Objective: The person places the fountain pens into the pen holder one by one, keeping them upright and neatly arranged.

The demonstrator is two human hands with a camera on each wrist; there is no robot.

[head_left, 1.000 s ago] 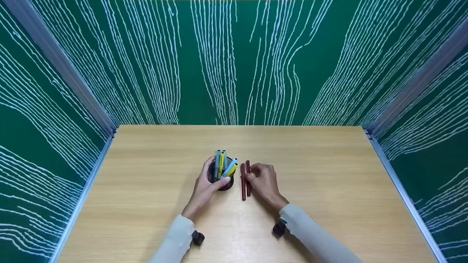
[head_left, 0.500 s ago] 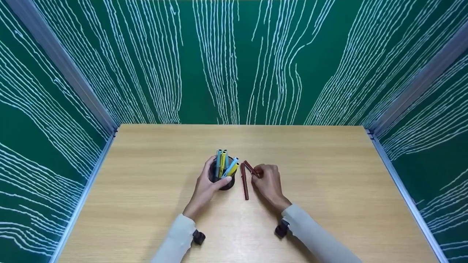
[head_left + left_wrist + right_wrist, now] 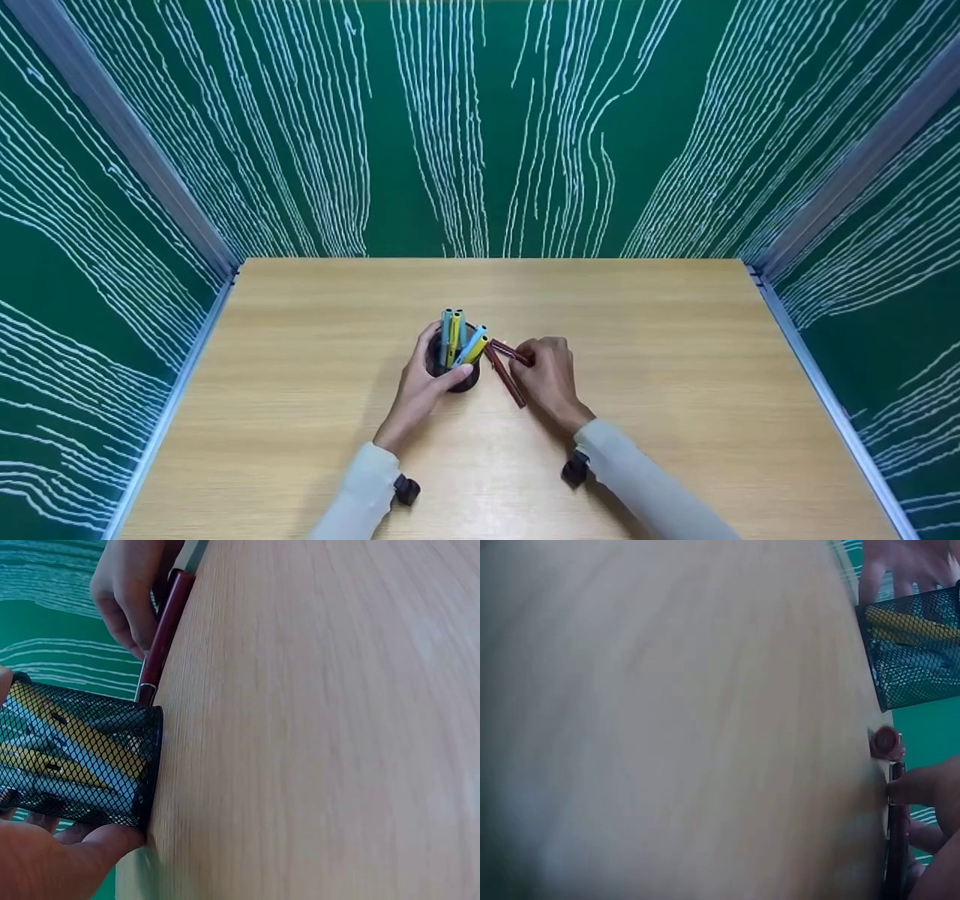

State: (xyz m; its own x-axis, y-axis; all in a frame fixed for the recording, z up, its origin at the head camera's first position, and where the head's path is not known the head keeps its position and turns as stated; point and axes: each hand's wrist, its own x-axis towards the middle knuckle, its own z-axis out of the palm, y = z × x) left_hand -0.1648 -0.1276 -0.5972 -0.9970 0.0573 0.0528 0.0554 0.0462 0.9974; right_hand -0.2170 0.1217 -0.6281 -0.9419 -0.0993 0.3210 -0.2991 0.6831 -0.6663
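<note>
A black mesh pen cup (image 3: 466,384) stands upright on the table, with several yellow and blue pens (image 3: 455,337) inside. My left hand (image 3: 422,386) grips it, thumb on the near side and fingers around the far left. Just right of the cup, my right hand (image 3: 547,373) pinches one dark red pen (image 3: 508,350) by its right end, low over the table. A second dark red pen (image 3: 508,380) lies slantwise below, its upper end beside the cup. In the right wrist view, the lying pen (image 3: 886,740) shows end-on beside the thumb.
The wooden table (image 3: 315,337) runs back to a green wall (image 3: 420,150) covered in wavy white lines. Green side panels with metal posts (image 3: 187,187) border it left and right. A dark wrist camera (image 3: 407,490) sits at each cuff.
My right hand has picked at one red pen and turned it from upright to slanting left toward the cup. The other red pen has swung, its lower end now further right. My left hand stays still.
</note>
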